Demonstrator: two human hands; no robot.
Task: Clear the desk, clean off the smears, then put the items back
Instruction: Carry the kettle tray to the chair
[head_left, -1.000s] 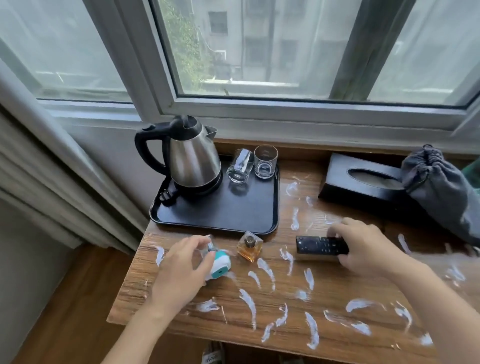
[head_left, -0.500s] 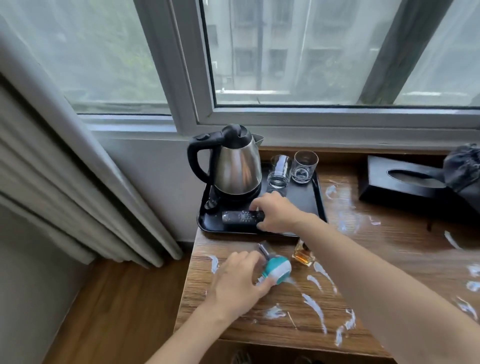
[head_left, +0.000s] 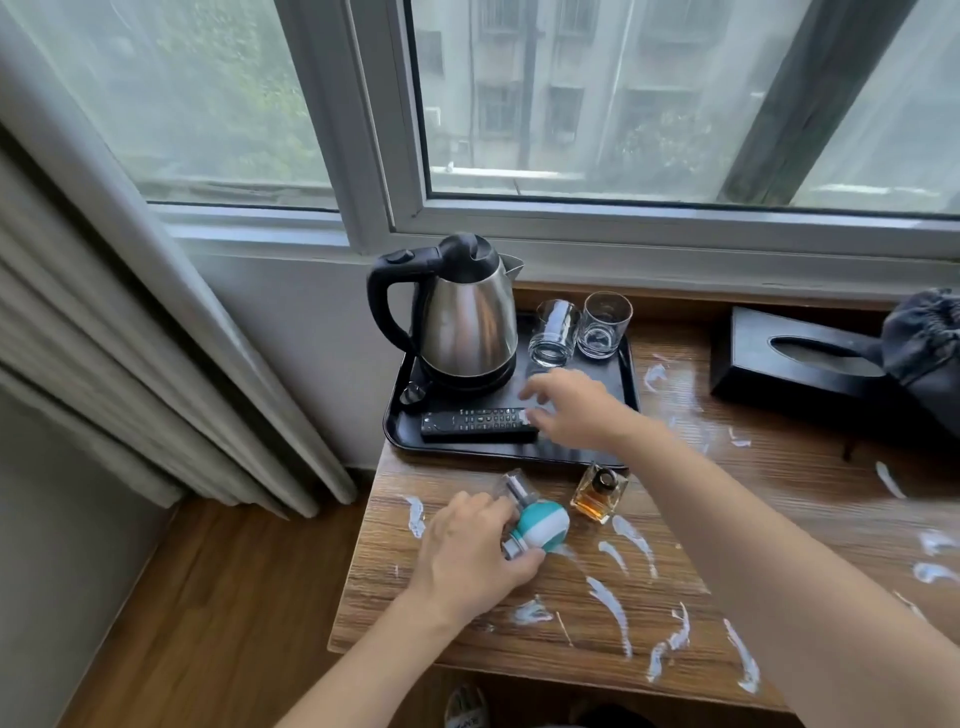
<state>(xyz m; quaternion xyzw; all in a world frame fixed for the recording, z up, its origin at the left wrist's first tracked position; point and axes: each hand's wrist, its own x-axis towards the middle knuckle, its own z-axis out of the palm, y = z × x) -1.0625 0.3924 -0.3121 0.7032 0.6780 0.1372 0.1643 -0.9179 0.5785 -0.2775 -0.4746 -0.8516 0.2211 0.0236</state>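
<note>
Wooden desk (head_left: 779, 493) under window, white smears (head_left: 613, 605) across top | remote (head_left: 475, 425) flat on black tray (head_left: 621, 395) before kettle (head_left: 462, 322), right hand (head_left: 574, 410) spread loose at its right end | left hand (head_left: 470, 545) grips teal-white device (head_left: 540, 527) | perfume bottle (head_left: 597, 493) just beside.

Tray (head_left: 626, 364) crowded: kettle (head_left: 467, 322) far left, two glasses (head_left: 576, 332) far right, remote (head_left: 475, 423) near edge. Open desk (head_left: 779, 493) lay right, short of tissue box (head_left: 789, 358).
</note>
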